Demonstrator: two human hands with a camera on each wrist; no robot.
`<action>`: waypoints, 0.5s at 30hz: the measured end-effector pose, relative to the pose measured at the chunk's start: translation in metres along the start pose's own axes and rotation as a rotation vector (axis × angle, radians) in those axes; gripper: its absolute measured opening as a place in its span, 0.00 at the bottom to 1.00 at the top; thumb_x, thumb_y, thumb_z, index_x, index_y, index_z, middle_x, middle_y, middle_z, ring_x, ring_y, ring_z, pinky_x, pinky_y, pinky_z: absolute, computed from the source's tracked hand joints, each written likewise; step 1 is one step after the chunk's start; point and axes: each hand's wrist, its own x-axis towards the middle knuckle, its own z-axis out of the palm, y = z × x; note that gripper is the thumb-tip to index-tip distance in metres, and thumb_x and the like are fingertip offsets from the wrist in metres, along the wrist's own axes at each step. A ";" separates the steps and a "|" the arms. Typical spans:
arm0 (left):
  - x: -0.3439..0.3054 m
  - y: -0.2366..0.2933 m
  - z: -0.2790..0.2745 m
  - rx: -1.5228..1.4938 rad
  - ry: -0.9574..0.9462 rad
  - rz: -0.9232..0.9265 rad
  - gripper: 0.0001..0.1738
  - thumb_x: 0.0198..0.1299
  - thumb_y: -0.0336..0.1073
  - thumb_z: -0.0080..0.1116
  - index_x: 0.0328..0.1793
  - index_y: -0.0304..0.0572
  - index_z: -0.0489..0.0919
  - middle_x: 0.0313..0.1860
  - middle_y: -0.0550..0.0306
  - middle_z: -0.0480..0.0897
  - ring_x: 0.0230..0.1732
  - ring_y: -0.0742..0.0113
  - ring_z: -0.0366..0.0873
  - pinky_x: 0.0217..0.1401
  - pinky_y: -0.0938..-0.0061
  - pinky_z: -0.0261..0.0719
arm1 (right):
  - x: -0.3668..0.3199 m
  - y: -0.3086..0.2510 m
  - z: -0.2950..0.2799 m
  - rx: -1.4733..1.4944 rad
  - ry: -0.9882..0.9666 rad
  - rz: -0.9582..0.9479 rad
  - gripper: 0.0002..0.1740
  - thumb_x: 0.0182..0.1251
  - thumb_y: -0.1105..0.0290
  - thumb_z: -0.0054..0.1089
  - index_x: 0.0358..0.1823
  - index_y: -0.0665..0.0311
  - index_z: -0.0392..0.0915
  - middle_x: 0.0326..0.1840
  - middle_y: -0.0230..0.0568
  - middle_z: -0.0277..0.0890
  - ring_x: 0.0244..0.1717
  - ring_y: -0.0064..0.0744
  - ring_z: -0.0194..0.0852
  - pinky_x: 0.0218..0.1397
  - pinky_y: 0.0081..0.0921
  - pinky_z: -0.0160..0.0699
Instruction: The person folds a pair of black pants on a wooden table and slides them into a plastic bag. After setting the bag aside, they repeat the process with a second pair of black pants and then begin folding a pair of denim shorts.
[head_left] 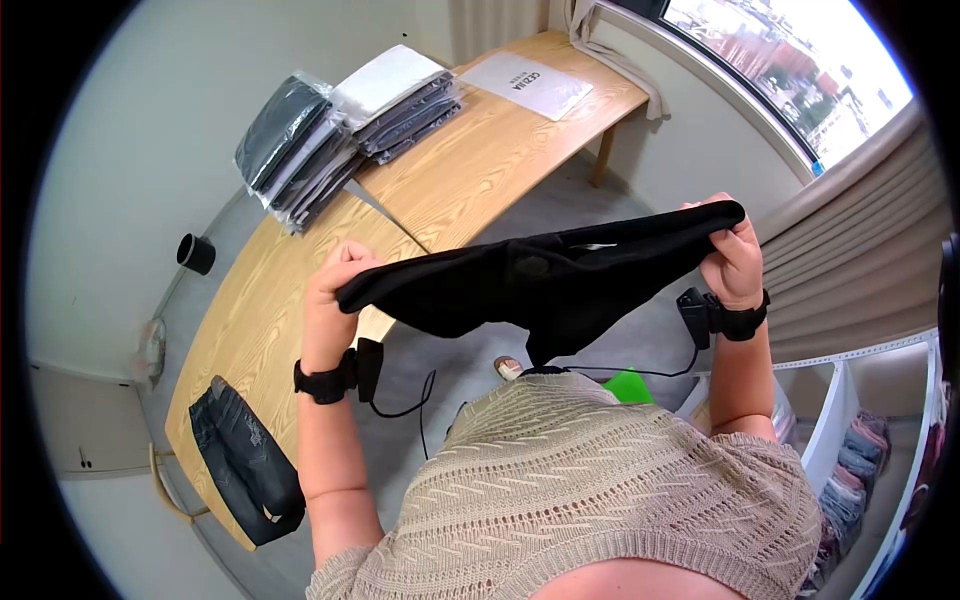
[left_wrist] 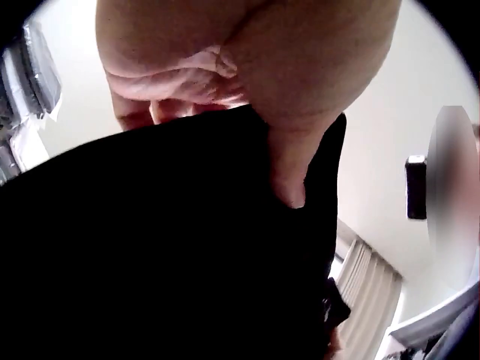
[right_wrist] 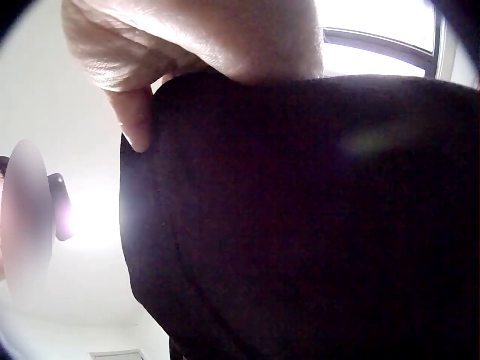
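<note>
A pair of black pants (head_left: pixel 530 275) hangs stretched between my two raised hands, its waistband running along the top with a small pale patch inside the opening. At one end of the waistband, my left hand (head_left: pixel 340 280) grips the cloth; in the left wrist view the thumb (left_wrist: pixel 291 176) presses on the near side of the black fabric, the other fingers partly hidden behind it. My right hand (head_left: pixel 735 262) pinches the opposite corner, higher up. One fingertip (right_wrist: pixel 136 135) lies on the dark cloth in the right wrist view. The lower part of the pants droops toward my body.
A wooden table (head_left: pixel 460 195) holds two stacks of bagged clothes (head_left: pixel 300 150) and a flat printed plastic bag (head_left: pixel 525 85). Dark jeans (head_left: pixel 245 460) lie at its near left end. A black bin (head_left: pixel 196 254) stands beyond it. Shelves with folded clothes (head_left: pixel 850 480) are at right.
</note>
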 end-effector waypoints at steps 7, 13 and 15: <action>-0.021 0.023 -0.018 -0.457 0.151 -0.190 0.15 0.66 0.39 0.51 0.38 0.30 0.77 0.32 0.59 0.73 0.36 0.72 0.69 0.38 0.79 0.65 | 0.010 0.002 0.026 0.015 0.101 0.088 0.11 0.68 0.71 0.50 0.47 0.72 0.72 0.44 0.39 0.77 0.44 0.27 0.75 0.51 0.22 0.73; -0.012 -0.016 -0.050 -0.199 0.254 -0.348 0.19 0.69 0.45 0.46 0.46 0.34 0.75 0.42 0.57 0.80 0.41 0.70 0.78 0.46 0.77 0.75 | 0.041 0.047 0.031 0.108 0.140 0.269 0.13 0.70 0.68 0.50 0.48 0.69 0.75 0.45 0.33 0.78 0.43 0.18 0.75 0.48 0.18 0.72; -0.010 -0.015 -0.051 -0.181 0.275 -0.325 0.19 0.69 0.45 0.46 0.45 0.34 0.76 0.42 0.57 0.80 0.41 0.70 0.78 0.45 0.77 0.75 | 0.042 0.057 0.034 -0.023 0.242 0.157 0.13 0.71 0.67 0.50 0.48 0.69 0.75 0.41 0.30 0.78 0.39 0.16 0.73 0.46 0.18 0.71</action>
